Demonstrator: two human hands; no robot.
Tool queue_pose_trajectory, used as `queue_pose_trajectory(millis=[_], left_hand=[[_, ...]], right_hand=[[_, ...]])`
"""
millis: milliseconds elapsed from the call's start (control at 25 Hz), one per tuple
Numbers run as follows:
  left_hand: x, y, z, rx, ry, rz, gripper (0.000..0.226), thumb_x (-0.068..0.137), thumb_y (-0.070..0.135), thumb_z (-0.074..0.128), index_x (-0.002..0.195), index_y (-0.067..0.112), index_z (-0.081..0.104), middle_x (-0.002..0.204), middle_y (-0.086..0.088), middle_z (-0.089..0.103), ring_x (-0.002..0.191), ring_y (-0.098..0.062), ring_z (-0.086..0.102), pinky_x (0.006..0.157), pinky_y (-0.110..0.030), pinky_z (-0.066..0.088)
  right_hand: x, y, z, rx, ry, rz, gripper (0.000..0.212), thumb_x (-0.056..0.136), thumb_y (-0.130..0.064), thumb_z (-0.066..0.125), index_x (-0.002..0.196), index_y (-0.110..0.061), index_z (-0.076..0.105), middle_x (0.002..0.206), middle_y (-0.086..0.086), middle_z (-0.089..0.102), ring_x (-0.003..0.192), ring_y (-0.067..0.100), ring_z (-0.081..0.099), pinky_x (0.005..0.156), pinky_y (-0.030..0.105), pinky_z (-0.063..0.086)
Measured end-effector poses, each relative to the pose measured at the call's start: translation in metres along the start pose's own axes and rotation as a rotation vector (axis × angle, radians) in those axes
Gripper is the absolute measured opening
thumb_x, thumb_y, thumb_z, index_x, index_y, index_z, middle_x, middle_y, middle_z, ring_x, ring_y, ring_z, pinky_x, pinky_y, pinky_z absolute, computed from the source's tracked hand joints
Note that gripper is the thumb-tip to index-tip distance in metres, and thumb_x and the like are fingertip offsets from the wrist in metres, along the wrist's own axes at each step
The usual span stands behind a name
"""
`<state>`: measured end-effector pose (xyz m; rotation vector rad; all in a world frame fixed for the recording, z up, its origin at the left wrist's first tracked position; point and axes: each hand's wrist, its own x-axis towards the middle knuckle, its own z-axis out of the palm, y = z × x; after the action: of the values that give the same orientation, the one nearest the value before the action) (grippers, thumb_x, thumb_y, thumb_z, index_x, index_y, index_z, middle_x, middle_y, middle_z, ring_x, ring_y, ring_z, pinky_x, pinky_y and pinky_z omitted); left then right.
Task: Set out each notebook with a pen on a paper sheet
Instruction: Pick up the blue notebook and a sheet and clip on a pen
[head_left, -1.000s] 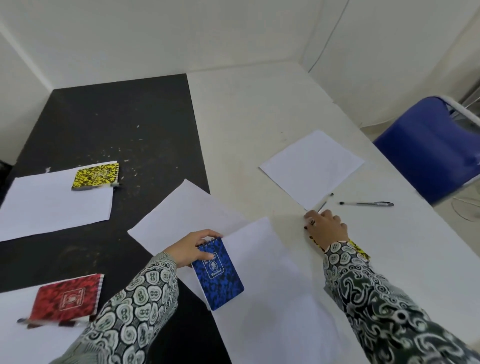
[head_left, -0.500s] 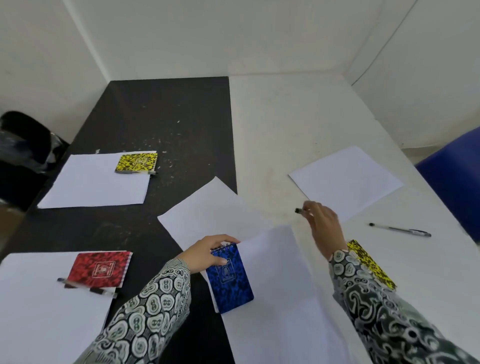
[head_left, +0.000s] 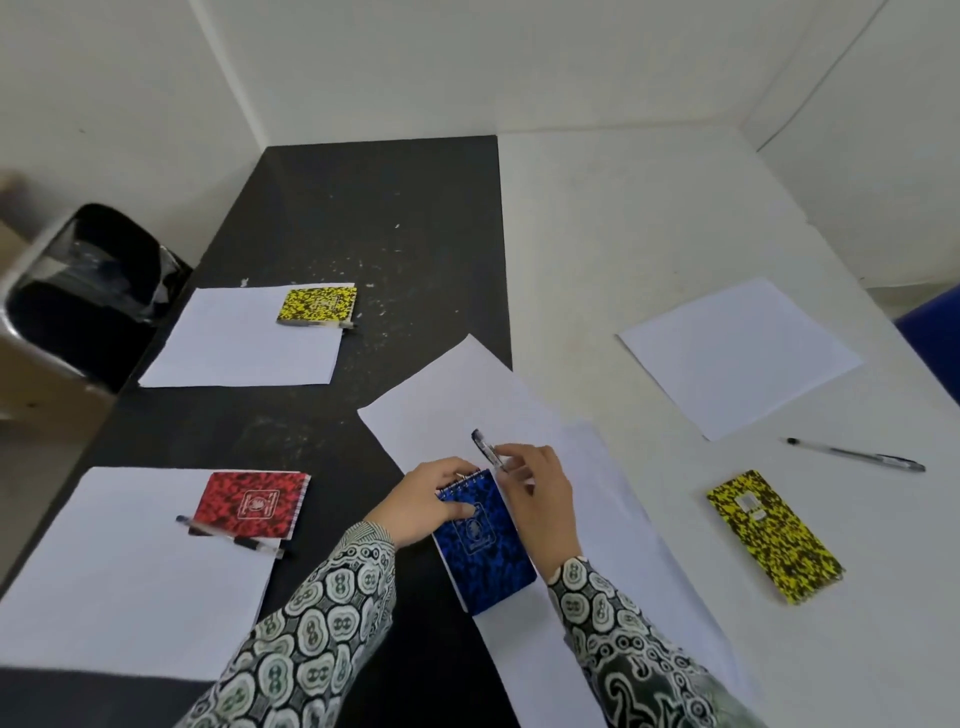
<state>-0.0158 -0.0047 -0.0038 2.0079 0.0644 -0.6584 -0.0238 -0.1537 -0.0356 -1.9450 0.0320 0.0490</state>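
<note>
No writing can be read: the blue notebook (head_left: 483, 540) and the red notebook (head_left: 254, 504) each carry a pale emblem on the cover, too small to make out, and the near yellow notebook (head_left: 774, 535) has a small white label, also unreadable.

The blue notebook is spiral-bound along its far edge, with a mottled blue cover. It lies near the middle, on the left edge of a long paper sheet (head_left: 587, 519) that straddles the black table (head_left: 374, 218) and the white table (head_left: 649, 223). The left hand (head_left: 423, 501) rests on its far left corner, fingers pressed down on the cover. The right hand (head_left: 540, 493) is just beside the spiral, fingers pinched around a clear pen (head_left: 485, 449) with a dark cap, which points away over the paper.

On the left, the red notebook sits on a sheet (head_left: 104, 577) with a black-capped pen (head_left: 231, 538) across its near edge. Farther off, a yellow-and-black notebook (head_left: 318, 305) lies on another sheet (head_left: 244, 343), a pen (head_left: 340, 325) touching its near edge.

On the right, a bare sheet (head_left: 737, 353) lies on the white table. Nearer, a loose pen (head_left: 857, 455) and the yellow notebook lie directly on the tabletop, apart from each other.
</note>
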Motion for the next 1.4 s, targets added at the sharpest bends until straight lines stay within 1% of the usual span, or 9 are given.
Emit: queue_pose_trajectory(millis=[200, 360, 480, 640, 760, 920, 1000, 1160, 1400], left_hand=[[-0.006, -0.007, -0.002, -0.018, -0.003, 0.003, 0.026, 0.083, 0.005, 0.062, 0.103, 0.021, 0.058, 0.113, -0.01, 0.066, 0.104, -0.02, 0.062, 0.09, -0.036, 0.053], [-0.009, -0.004, -0.005, -0.074, -0.02, 0.023, 0.029, 0.084, 0.003, 0.061, 0.096, 0.029, 0.056, 0.103, -0.005, 0.066, 0.095, -0.017, 0.063, 0.086, -0.031, 0.053], [-0.009, -0.003, -0.003, -0.089, -0.004, 0.034, 0.031, 0.082, 0.004, 0.063, 0.1, 0.029, 0.057, 0.11, -0.003, 0.063, 0.106, -0.017, 0.057, 0.094, -0.036, 0.05], [-0.009, 0.009, -0.005, -0.128, 0.001, 0.108, 0.029, 0.085, 0.001, 0.059, 0.105, 0.022, 0.053, 0.095, 0.013, 0.057, 0.088, 0.007, 0.05, 0.063, -0.004, 0.048], [-0.003, 0.021, -0.006, -0.153, 0.007, 0.173, 0.03, 0.086, -0.002, 0.057, 0.107, 0.02, 0.052, 0.093, 0.015, 0.053, 0.084, 0.01, 0.046, 0.054, 0.002, 0.043], [0.004, 0.028, -0.004, -0.279, 0.054, 0.184, 0.04, 0.088, -0.002, 0.053, 0.114, 0.028, 0.051, 0.097, 0.008, 0.058, 0.088, -0.009, 0.059, 0.056, -0.014, 0.054], [0.007, 0.03, -0.004, -0.294, 0.052, 0.165, 0.04, 0.088, -0.002, 0.052, 0.114, 0.028, 0.051, 0.097, 0.003, 0.059, 0.085, -0.013, 0.061, 0.049, -0.015, 0.054], [0.013, 0.04, -0.006, -0.302, 0.044, 0.155, 0.038, 0.089, -0.003, 0.051, 0.111, 0.028, 0.051, 0.094, 0.001, 0.057, 0.081, -0.015, 0.061, 0.046, -0.017, 0.054], [0.022, 0.075, -0.01, -0.187, 0.049, 0.217, 0.041, 0.088, -0.003, 0.052, 0.099, 0.037, 0.054, 0.095, -0.004, 0.057, 0.084, -0.015, 0.059, 0.048, -0.014, 0.051]], right_hand=[[-0.014, 0.003, -0.004, 0.037, -0.075, 0.059, 0.032, 0.082, -0.005, 0.058, 0.089, -0.036, 0.057, 0.085, -0.011, 0.053, 0.077, 0.003, 0.055, 0.065, 0.006, 0.042], [-0.039, 0.017, -0.014, 0.061, -0.097, 0.068, 0.045, 0.081, -0.001, 0.057, 0.093, -0.045, 0.056, 0.088, -0.007, 0.053, 0.078, 0.003, 0.057, 0.068, 0.007, 0.046], [-0.038, 0.014, -0.016, 0.054, -0.061, 0.034, 0.049, 0.081, 0.001, 0.056, 0.092, -0.047, 0.055, 0.088, -0.009, 0.053, 0.078, -0.004, 0.055, 0.07, 0.005, 0.046], [-0.037, 0.008, -0.027, -0.008, -0.058, -0.008, 0.045, 0.083, -0.001, 0.056, 0.096, -0.045, 0.053, 0.087, -0.011, 0.05, 0.078, -0.004, 0.053, 0.07, 0.007, 0.045], [-0.05, 0.031, -0.046, -0.051, -0.033, 0.044, 0.045, 0.082, -0.001, 0.055, 0.095, -0.043, 0.052, 0.089, -0.005, 0.052, 0.077, 0.004, 0.052, 0.073, 0.015, 0.043], [-0.069, 0.084, -0.097, -0.421, 0.185, 0.252, 0.035, 0.081, -0.01, 0.058, 0.109, -0.03, 0.056, 0.117, 0.001, 0.054, 0.11, 0.022, 0.049, 0.096, 0.041, 0.039], [-0.073, 0.103, -0.133, -0.555, 0.295, 0.402, 0.046, 0.083, -0.017, 0.058, 0.127, -0.027, 0.047, 0.14, 0.004, 0.041, 0.13, 0.026, 0.034, 0.104, 0.047, 0.032], [-0.065, 0.124, -0.196, -0.682, 0.138, 0.624, 0.056, 0.088, -0.031, 0.05, 0.138, -0.038, 0.027, 0.155, -0.001, 0.016, 0.142, 0.024, 0.013, 0.112, 0.051, 0.02], [-0.029, 0.129, -0.231, -0.704, 0.331, 0.501, 0.024, 0.09, -0.029, 0.046, 0.112, -0.025, 0.054, 0.126, 0.006, 0.052, 0.119, 0.029, 0.042, 0.106, 0.047, 0.028]])
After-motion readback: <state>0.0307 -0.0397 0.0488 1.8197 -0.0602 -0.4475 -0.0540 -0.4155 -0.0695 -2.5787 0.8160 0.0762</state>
